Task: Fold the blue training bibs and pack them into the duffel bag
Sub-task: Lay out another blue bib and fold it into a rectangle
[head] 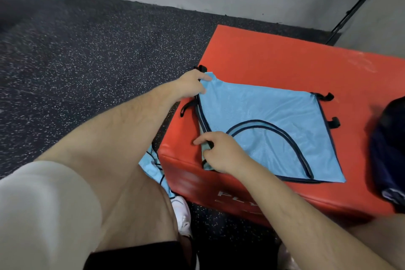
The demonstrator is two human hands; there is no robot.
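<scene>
On a red plyo box (pixel 274 55) over speckled gym flooring, the blue mesh bib (pixel 263 107) spreads rightward from both sets of fingers. The left hand (pixel 191 85) pinches its far corner and the right hand (pixel 221 153) its near edge. It looks light, limp and slippery, and is best held by its dark bound hem.

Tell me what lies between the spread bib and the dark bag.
Head view: bare red box top, save black tabs on the bib.

red box (pixel 274 57), blue bib (pixel 274 112), dark bag (pixel 390 149)
</scene>
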